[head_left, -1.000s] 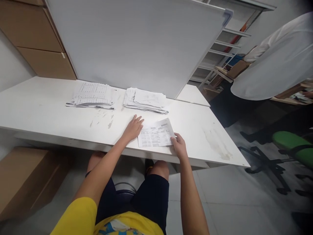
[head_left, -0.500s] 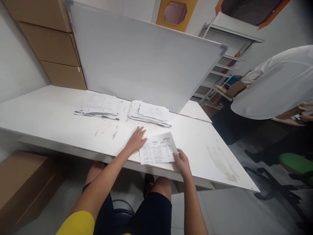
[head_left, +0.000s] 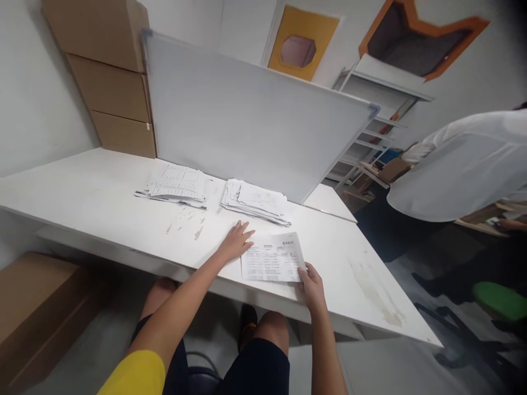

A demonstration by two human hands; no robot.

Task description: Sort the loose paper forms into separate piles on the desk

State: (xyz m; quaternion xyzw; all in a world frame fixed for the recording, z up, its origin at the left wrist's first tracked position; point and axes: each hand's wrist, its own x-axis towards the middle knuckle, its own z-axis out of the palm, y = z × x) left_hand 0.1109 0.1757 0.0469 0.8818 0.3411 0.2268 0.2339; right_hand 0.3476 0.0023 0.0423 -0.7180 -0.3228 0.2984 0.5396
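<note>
- Right fingers (head_left: 312,269): pinched on right edge of white rectangular printed paper sheet (head_left: 270,260).
- Left fingers (head_left: 237,228): spread wide, empty, at sheet's upper-left corner.
- Sheet: on white desk (head_left: 102,186), between left and right fingers.

Pale walls (head_left: 33,93) rise behind a long white table (head_left: 102,175) with smudged patches, a large whiteboard (head_left: 255,120) standing at its back edge beside stacked cardboard boxes (head_left: 111,88). Beyond are a yellow panel (head_left: 321,30) with an eight-sided opening and an orange frame (head_left: 405,12) above metal shelves (head_left: 373,134). At right, a blurred green chair (head_left: 500,302) stands on grey floor (head_left: 382,365).
</note>
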